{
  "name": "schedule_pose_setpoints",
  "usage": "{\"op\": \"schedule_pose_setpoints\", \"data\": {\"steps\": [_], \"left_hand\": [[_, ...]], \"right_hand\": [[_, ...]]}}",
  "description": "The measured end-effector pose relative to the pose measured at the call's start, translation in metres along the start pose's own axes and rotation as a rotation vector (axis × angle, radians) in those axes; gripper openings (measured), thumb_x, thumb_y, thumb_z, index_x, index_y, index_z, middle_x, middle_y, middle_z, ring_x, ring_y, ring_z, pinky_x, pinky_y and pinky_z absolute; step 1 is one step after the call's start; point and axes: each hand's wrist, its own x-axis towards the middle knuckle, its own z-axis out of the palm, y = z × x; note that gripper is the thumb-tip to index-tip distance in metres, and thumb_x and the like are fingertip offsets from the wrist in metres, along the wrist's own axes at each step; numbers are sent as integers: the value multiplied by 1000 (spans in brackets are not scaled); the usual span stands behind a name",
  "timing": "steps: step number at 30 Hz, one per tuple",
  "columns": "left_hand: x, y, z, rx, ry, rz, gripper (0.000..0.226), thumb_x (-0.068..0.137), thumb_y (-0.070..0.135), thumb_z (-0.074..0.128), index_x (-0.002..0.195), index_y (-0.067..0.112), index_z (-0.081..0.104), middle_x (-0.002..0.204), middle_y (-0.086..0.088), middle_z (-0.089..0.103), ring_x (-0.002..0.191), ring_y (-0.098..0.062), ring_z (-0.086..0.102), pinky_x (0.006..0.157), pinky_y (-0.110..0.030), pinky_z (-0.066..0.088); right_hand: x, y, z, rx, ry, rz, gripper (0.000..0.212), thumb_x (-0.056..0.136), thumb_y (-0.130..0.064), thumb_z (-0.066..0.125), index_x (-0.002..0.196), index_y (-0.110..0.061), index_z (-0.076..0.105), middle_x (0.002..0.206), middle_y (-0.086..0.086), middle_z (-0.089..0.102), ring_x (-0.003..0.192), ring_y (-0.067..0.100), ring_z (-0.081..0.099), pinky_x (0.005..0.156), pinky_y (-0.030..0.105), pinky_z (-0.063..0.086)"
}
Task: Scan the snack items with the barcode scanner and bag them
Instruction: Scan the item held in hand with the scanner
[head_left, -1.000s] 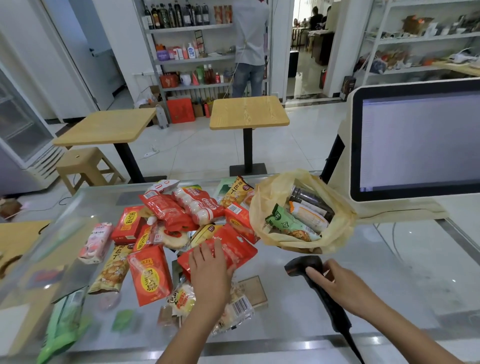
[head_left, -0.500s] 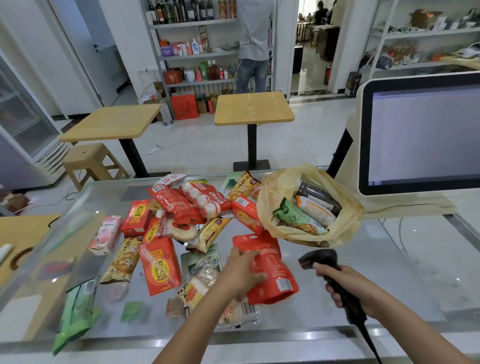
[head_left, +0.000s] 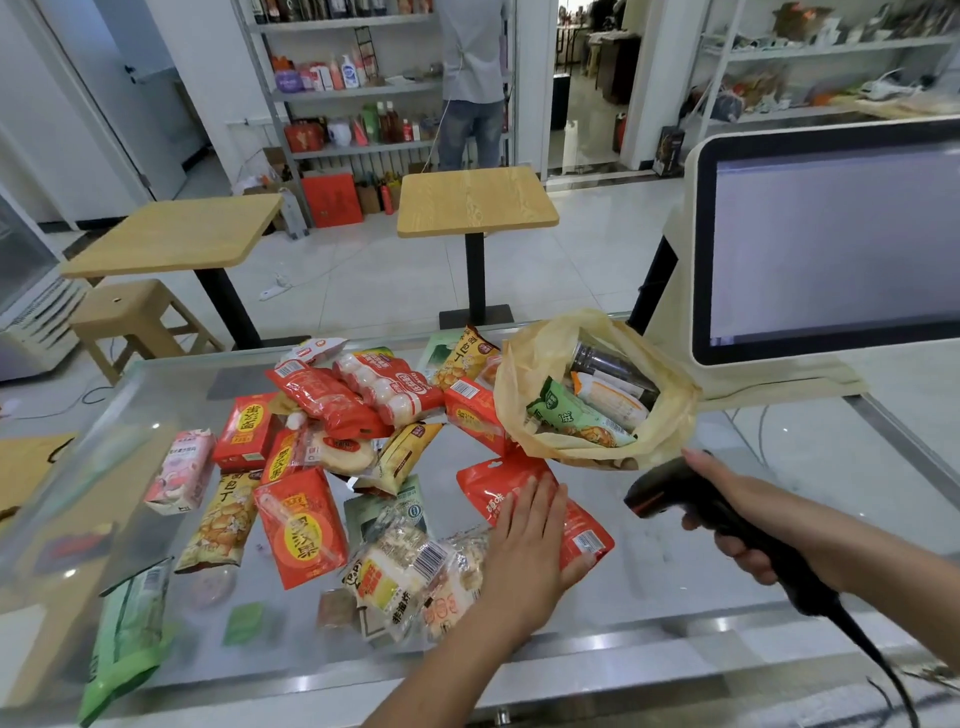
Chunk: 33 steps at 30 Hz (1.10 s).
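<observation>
Currently: loose snack pile (head_left: 332, 441) lies left on the glass table (head_left: 156, 384). Left hand (head_left: 524, 540), fingers straight, presses flat on the red pouch (head_left: 488, 483), which lies on the table just in front of the yellow bag (head_left: 670, 415). Risk: the palm covers much of the pouch, and foil glare may spoil the read. Barcode scanner (head_left: 670, 493) points leftward, right hand (head_left: 748, 519) curled round its handle. The cord could snag on the table edge.

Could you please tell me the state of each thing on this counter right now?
yellow bag: open, several snacks inside.
red pouch: flat on the glass counter, pressed under left hand.
barcode scanner: gripped by right hand, head towards the red pouch.
monitor: on, screen lit.
</observation>
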Motion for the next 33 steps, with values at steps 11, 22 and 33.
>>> {"op": "schedule_pose_setpoints", "data": {"steps": [11,22,33], "left_hand": [[4,-14,-1,12,119,156,100,66,76,-8,151,23,-10,158,2,-17,144,-18,-20,107,-36,-24],[0,-15,-2,-18,96,144,99,82,73,41,151,23,-11,154,4,-25,140,-18,-25,107,-38,-23],[3,-16,14,85,243,143,92,81,72,45,150,15,20,157,-7,22,143,-27,21,110,-49,5]], "right_hand": [[-44,-39,7,-49,-40,-10,82,73,-81,36,95,-5,58,51,0,39,37,12,32,36,19,29],[-61,-36,8,-49,12,27,81,73,-81,36,93,-6,58,51,1,38,37,12,31,36,19,28],[-68,-36,2,-47,-11,57,78,71,-82,37,89,-8,55,50,1,36,37,14,29,36,20,26]]}}
